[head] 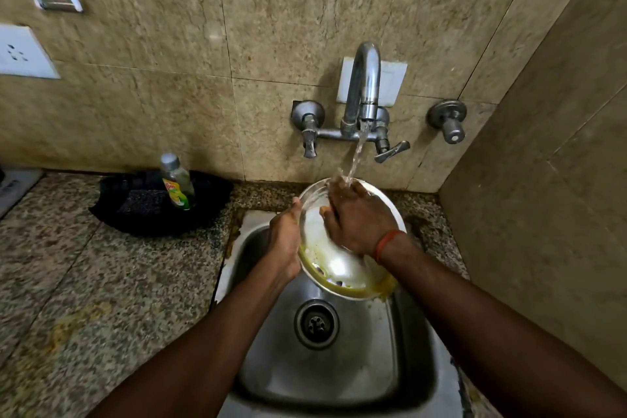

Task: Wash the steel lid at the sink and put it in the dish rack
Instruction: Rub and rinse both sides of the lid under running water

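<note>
A beige stone-tiled wall backs a speckled granite table with an inset steel sink. Over the sink, a steel lid is held tilted under the running faucet, likely so yellow residue (thickest along its lower rim) drains off. The left hand has its grip closed on the lid's edge; the right hand lies flat, fingers spread, rubbing the inside. A dish-soap bottle stands nearby.
</note>
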